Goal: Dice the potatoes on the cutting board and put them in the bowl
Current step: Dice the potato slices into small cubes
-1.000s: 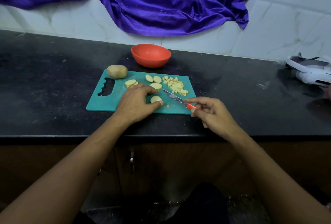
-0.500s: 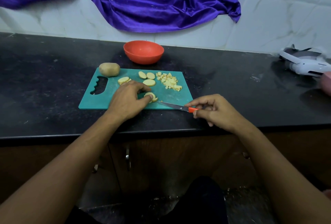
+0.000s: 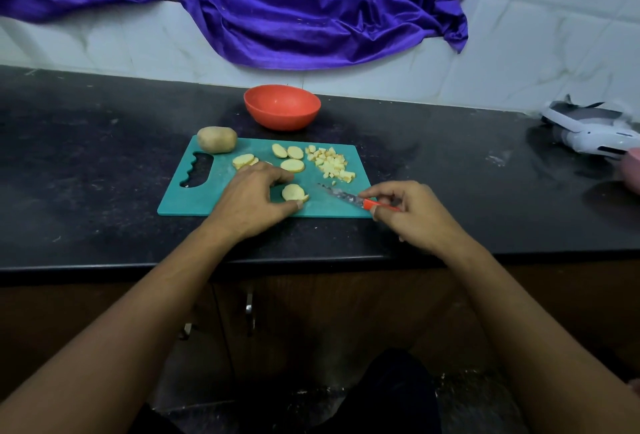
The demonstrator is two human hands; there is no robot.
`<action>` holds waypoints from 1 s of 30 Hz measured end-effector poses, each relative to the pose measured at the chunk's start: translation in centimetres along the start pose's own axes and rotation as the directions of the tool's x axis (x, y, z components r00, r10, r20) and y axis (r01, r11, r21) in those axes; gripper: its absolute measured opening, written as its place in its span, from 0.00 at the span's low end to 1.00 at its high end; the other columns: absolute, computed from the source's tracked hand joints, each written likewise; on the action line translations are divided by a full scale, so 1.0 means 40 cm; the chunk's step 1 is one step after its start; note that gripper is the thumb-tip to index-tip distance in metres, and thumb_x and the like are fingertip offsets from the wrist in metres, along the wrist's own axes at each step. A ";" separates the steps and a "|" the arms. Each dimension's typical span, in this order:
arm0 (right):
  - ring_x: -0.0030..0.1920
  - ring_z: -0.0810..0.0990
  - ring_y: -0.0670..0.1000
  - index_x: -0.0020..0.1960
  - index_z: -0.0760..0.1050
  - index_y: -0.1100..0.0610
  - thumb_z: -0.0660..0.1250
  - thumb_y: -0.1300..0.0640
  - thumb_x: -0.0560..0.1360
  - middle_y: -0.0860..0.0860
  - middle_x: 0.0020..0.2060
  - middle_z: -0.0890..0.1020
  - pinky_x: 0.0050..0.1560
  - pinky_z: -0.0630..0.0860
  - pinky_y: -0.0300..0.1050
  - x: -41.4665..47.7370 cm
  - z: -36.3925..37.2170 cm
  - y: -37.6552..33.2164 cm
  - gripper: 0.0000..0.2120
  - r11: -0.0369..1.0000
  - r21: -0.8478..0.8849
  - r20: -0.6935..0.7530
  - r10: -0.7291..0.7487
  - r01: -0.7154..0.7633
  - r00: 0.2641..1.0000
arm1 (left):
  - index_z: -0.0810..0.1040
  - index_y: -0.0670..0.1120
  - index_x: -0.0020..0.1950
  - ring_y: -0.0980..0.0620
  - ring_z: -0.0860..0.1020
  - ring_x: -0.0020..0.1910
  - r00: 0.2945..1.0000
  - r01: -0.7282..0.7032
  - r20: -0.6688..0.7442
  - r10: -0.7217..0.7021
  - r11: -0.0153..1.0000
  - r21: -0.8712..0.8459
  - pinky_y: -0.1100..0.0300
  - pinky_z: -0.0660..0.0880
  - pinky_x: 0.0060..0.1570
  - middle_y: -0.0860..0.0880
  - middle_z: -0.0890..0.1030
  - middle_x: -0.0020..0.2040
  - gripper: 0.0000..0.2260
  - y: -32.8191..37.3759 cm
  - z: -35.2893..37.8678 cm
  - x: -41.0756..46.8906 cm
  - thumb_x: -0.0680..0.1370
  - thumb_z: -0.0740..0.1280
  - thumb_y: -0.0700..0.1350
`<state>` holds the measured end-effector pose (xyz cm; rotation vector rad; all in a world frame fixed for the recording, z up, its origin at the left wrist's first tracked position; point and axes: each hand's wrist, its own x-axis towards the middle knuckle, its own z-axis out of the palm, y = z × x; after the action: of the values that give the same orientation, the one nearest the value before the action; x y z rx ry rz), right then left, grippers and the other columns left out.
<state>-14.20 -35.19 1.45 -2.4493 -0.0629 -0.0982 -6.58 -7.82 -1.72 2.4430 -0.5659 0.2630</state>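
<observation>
The left hand curls over the near middle of the teal cutting board, thumb and fingers pinching a small stack of potato slices that lies flat on the board, as I watch on my remote feed. The right hand grips the red handle of a knife, whose blade points left toward the stack, its tip just short of it. I see more loose slices beyond the left hand, a pile of diced potato at the board's far right, and a whole potato on its far left corner. The red bowl stands on the black table just behind the board, under a hanging purple cloth.
</observation>
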 end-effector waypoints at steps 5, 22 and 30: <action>0.38 0.78 0.47 0.64 0.81 0.44 0.68 0.55 0.81 0.46 0.43 0.82 0.38 0.76 0.48 0.019 0.034 -0.034 0.14 0.996 -0.084 -0.135 -0.042 0.031 0.990 | 0.78 0.49 0.71 0.50 0.72 0.63 1.000 0.022 0.000 -0.022 1.000 0.010 0.58 0.68 0.60 0.51 0.74 0.57 0.30 -0.005 0.002 0.002 0.73 0.76 0.61; 0.56 0.78 0.50 0.75 0.71 0.48 0.59 0.54 0.84 0.48 0.60 0.79 0.50 0.78 0.48 -0.039 0.187 -0.188 0.19 0.912 -0.408 -0.167 -0.126 0.047 0.978 | 0.84 0.53 0.63 0.57 0.75 0.45 0.995 -0.028 0.095 0.032 0.999 -0.042 0.60 0.73 0.43 0.53 0.79 0.46 0.22 -0.002 -0.043 0.018 0.72 0.77 0.59; 0.55 0.80 0.53 0.80 0.62 0.52 0.58 0.53 0.84 0.52 0.65 0.75 0.48 0.79 0.50 -0.051 0.200 -0.205 0.25 0.844 -0.529 -0.087 -0.151 0.083 0.985 | 0.84 0.52 0.63 0.60 0.76 0.37 0.993 0.008 0.116 0.000 0.997 -0.076 0.68 0.65 0.35 0.55 0.80 0.39 0.24 -0.016 -0.042 0.035 0.70 0.78 0.61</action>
<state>-16.39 -23.81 0.34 -2.9809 -0.1474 -0.3690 -5.11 -6.81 -0.29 2.3965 -0.6097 0.0969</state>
